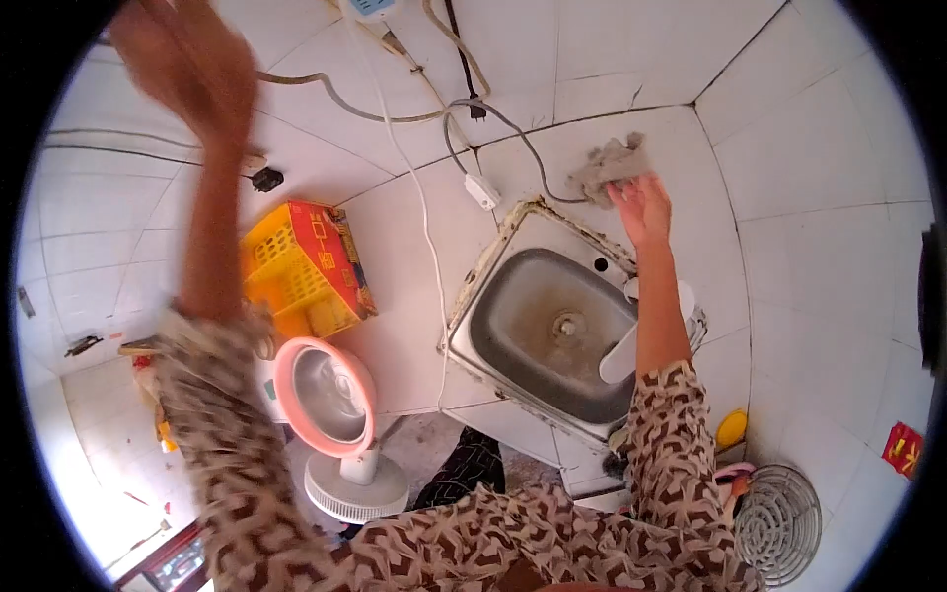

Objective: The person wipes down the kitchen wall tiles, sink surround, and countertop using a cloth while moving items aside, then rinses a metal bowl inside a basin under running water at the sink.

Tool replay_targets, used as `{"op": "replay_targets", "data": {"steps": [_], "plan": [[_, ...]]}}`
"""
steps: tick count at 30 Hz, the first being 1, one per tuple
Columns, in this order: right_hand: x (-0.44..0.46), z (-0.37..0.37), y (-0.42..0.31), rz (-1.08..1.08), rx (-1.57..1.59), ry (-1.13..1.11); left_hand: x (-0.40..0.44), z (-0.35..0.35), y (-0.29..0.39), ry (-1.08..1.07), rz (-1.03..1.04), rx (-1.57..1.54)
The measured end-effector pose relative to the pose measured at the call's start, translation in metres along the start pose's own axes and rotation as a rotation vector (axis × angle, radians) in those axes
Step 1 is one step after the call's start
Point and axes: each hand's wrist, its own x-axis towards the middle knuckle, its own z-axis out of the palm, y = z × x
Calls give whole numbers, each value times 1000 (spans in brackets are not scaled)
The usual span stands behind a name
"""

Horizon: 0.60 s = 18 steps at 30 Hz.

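My right hand (644,205) is closed on a crumpled greyish-brown rag (609,170), which lies against the white tiled counter behind the sink. A grey cable (529,138) runs down to the rag's left side. Below my right arm is a stained metal sink (533,296) with a white spout (621,357) over its right side. My left hand (192,74) is raised at the upper left, close to the cords along the tiled wall. Motion blurs its fingers, so whether it grips anything is unclear.
A yellow basket (286,271) with a red printed panel stands left of the sink. Nearer is a pink-rimmed round appliance (279,390) on a white base. A white cord (419,197) crosses the counter, and an inline plug box (481,191) lies behind the sink. Coiled metal rack (779,523) at lower right.
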Motion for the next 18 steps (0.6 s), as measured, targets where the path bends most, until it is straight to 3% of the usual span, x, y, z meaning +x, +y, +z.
{"op": "replay_targets", "data": {"steps": [3,5,6,8,10,13,16,18], "plan": [[4,-6,-12,-35,59,-40,-128,86,63,-417,-433,-511],[-8,13,-15,-3,-3,23,-219,159,87,-563,-734,-747],[-18,23,-17,13,-40,61,-270,196,94,-539,-896,-806],[1,21,5,64,-102,189,-403,286,78,-633,-1168,-320],[1,12,11,110,-35,163,-436,306,49,-850,-1388,-57],[34,-40,1,332,329,-583,-423,306,6,-1204,-1327,98],[19,42,10,36,15,100,-405,294,-10,-1373,-1288,93],[38,77,12,13,-5,-43,-413,297,-15,-1378,-1269,79]]}}
